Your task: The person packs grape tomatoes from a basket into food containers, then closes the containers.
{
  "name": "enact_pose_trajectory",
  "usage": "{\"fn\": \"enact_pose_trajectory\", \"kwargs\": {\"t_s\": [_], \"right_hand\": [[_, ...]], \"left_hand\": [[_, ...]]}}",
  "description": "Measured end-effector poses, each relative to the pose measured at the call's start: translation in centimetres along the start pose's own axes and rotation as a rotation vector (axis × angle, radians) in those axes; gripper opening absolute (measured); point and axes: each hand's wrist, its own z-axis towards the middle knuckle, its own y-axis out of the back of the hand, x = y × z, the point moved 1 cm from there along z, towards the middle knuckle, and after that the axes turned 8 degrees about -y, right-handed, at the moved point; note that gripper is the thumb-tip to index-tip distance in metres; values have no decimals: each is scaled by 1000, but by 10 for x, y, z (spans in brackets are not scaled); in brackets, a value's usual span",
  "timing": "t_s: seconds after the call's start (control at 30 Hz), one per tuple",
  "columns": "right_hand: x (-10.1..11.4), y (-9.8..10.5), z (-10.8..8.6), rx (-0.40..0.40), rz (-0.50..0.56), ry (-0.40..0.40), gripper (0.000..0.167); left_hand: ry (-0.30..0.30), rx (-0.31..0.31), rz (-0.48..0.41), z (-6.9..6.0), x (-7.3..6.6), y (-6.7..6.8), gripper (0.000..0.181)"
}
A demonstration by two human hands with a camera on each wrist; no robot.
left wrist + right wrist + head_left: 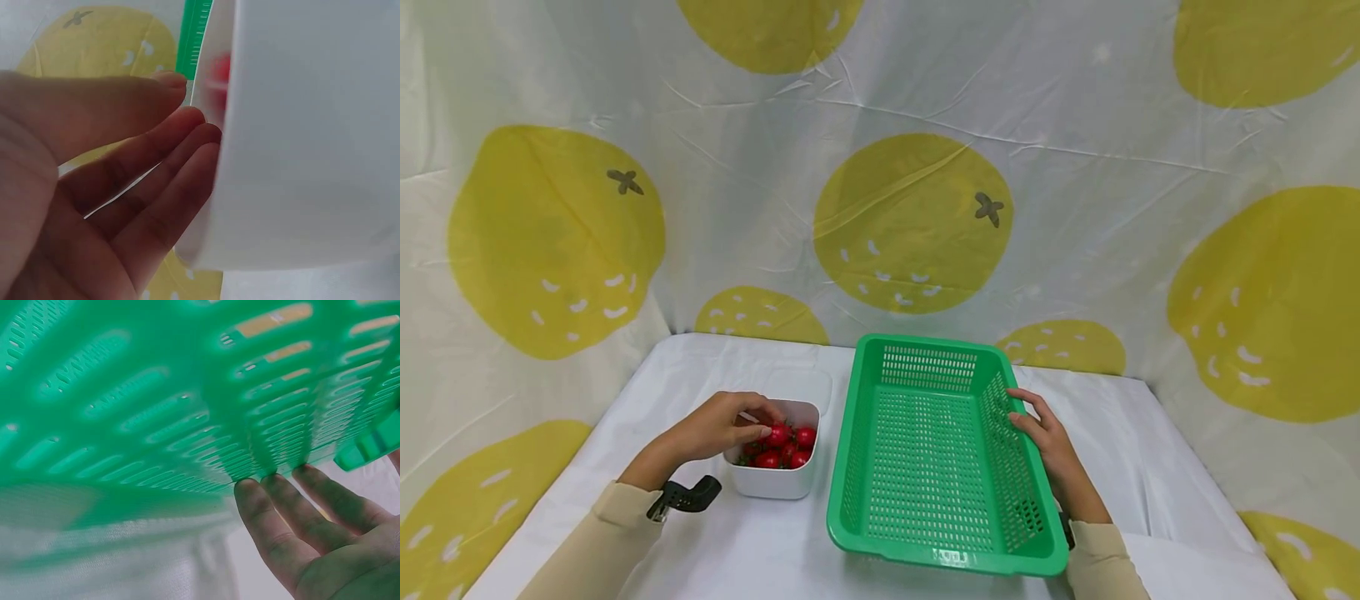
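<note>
At the left, a white box (pixel 772 483) holds several red cherry tomatoes (pixel 805 437) with green stems. My left hand (pixel 718 425) reaches over its left rim. In the left wrist view the thumb (pixel 134 103) and bent fingers stand apart, with no tomato visible between them; the fingertips are at the box's rim. A green perforated basket (pixel 928 467) with no contents stands right of the box. My right hand (pixel 1048 442) grips its right rim, thumb and a finger over the edge. From below, three fingertips (pixel 253 494) press the basket's slotted outside.
A pale translucent lid (pixel 801 385) lies flat behind the white box. White cloth (pixel 760 550) covers the table. Behind it hangs a curtain (pixel 1075 208) with large yellow fruit prints. Dark bands with a camera mount (pixel 688 496) sit at the wrists.
</note>
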Motion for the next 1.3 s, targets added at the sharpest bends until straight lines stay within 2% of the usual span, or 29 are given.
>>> {"fn": "enact_pose_trajectory", "kwargs": {"t_s": [0.47,0.87,1.17,1.3], "right_hand": [[1,1,-6,-7,19,-21,49],[0,1,-11,-1,22,-23,51],[1,4,-10,3,-50,25,52],[2,4,-7,-17,-57,15,55]], "left_hand": [[-8,-5,23,4,6,-2,18],[-17,-36,5,1,4,-7,19],[-46,-52,-9,2,5,-10,20],[-48,-57,-12,2,5,-8,22]]}}
